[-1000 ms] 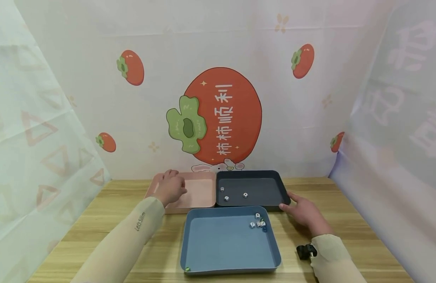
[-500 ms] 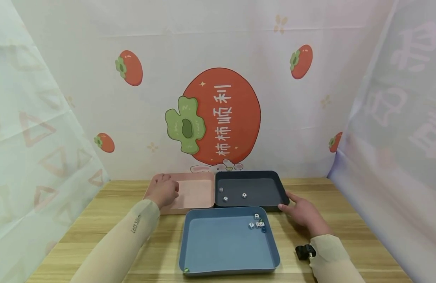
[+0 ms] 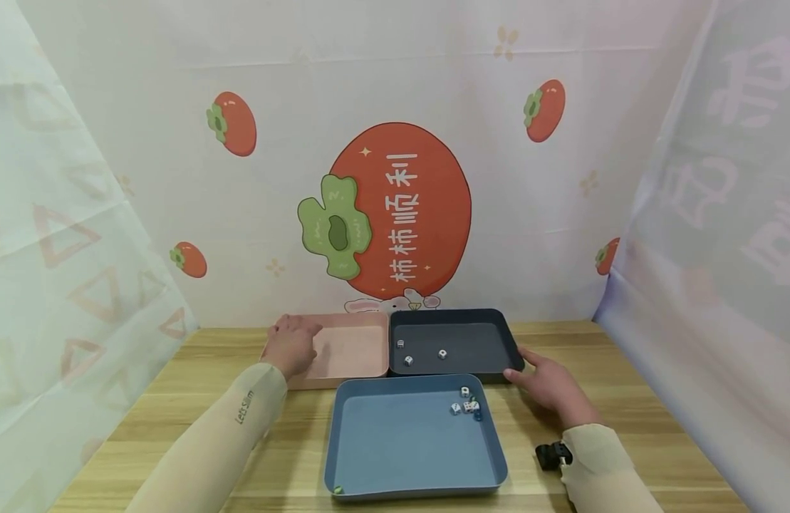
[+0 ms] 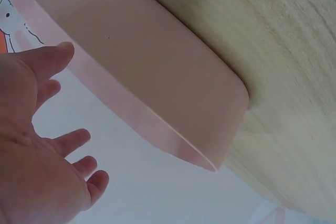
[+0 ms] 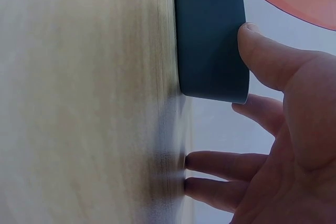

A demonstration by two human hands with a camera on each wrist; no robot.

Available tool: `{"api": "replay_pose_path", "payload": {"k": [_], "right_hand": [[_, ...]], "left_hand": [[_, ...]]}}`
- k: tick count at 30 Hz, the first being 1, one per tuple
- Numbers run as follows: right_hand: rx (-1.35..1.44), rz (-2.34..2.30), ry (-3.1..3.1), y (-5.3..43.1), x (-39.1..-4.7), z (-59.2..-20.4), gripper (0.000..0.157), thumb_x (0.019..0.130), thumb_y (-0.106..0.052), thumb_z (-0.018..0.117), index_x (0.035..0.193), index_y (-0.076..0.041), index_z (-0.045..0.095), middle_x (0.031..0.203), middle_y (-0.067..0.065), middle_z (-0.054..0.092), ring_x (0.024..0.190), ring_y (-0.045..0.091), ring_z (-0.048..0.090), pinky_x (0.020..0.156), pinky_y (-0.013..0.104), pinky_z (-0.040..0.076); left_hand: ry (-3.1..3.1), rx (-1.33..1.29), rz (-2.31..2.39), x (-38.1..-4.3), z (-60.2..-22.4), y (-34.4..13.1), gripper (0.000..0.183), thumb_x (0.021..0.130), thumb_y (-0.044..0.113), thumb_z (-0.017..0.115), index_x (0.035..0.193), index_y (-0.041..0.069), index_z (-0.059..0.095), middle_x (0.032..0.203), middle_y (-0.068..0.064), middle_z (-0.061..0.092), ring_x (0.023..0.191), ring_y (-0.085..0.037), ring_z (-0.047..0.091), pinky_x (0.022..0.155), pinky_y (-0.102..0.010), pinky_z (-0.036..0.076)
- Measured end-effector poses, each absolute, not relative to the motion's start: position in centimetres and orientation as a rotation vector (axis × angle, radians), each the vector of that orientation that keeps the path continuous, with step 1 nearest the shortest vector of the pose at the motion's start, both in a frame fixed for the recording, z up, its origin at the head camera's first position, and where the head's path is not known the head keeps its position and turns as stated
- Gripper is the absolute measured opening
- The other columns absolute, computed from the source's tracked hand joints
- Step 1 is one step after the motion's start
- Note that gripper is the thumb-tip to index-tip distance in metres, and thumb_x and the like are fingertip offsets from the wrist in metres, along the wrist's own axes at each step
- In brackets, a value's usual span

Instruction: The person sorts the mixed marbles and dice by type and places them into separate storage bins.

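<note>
My left hand hovers over the left part of a shallow pink tray. In the left wrist view its fingers are spread, with nothing between them, beside the tray's wall. At the right, my right hand touches the near right corner of a dark navy tray. Its thumb lies against that tray's wall near the rim, and the other fingers extend past the corner. White dice lie in the dark tray's left half.
In front stands a larger blue tray. Several white dice and a small blue piece cluster at its far right corner; a small green piece lies at its near left corner. A printed cloth rises behind the wooden table.
My left hand has shifted left over the pink tray, and its fingers look more spread than before. The right hand, the trays and the dice stay in place.
</note>
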State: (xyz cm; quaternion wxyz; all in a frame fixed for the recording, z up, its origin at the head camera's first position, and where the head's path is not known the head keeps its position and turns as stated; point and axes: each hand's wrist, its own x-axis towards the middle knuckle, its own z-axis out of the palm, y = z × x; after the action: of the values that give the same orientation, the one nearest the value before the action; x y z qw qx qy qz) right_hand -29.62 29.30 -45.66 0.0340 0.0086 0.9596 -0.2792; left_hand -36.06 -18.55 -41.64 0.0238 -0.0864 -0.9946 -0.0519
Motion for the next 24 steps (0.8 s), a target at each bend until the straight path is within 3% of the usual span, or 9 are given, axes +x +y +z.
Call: {"api": "replay_pose_path", "payload": {"k": [6,13,20,24], "right_hand": [[0.031,-0.851,2.948,29.2,-29.6,-45.6,0.085,0.095,-0.056,0.058,0.154,-0.001,0.032,0.146,0.036,0.037,0.13,0.058,0.035,0.101,0.068,0.031],[0.047,-0.858,2.944,29.1,-29.5,-45.5,0.085,0.095,-0.056,0.058,0.154,-0.002,0.032,0.146,0.036,0.037,0.13,0.058,0.035,0.101,0.069,0.03],[0.046,-0.854,2.946,29.2,-29.5,-45.5,0.086,0.094,-0.058,0.059,0.154,-0.002,0.033,0.145,0.036,0.038,0.13,0.057,0.036,0.1,0.069,0.031],[0.042,-0.851,2.948,29.2,-29.5,-45.5,0.085,0.094,-0.057,0.059,0.154,-0.002,0.033,0.145,0.036,0.038,0.13,0.057,0.036,0.1,0.069,0.031]], "left_hand": [[-3.093,-0.255,-0.114,-36.1,-41.7,-18.5,0.056,0.092,0.021,0.07,0.145,0.012,0.054,0.149,-0.03,0.036,0.141,-0.053,0.017,0.109,-0.067,0.013],[-3.093,-0.34,0.028,-35.7,-41.1,-17.7,0.057,0.092,0.033,0.069,0.146,0.02,0.053,0.149,-0.013,0.047,0.142,-0.038,0.03,0.116,-0.054,0.008],[-3.063,-0.447,-0.218,-35.6,-40.7,-15.5,0.056,0.093,0.025,0.07,0.144,0.011,0.054,0.15,-0.019,0.043,0.144,-0.043,0.023,0.114,-0.06,0.01],[-3.052,-0.47,-0.237,-35.5,-40.6,-13.7,0.057,0.093,0.028,0.071,0.145,0.013,0.053,0.154,-0.023,0.035,0.144,-0.048,0.017,0.111,-0.065,0.014]]}}
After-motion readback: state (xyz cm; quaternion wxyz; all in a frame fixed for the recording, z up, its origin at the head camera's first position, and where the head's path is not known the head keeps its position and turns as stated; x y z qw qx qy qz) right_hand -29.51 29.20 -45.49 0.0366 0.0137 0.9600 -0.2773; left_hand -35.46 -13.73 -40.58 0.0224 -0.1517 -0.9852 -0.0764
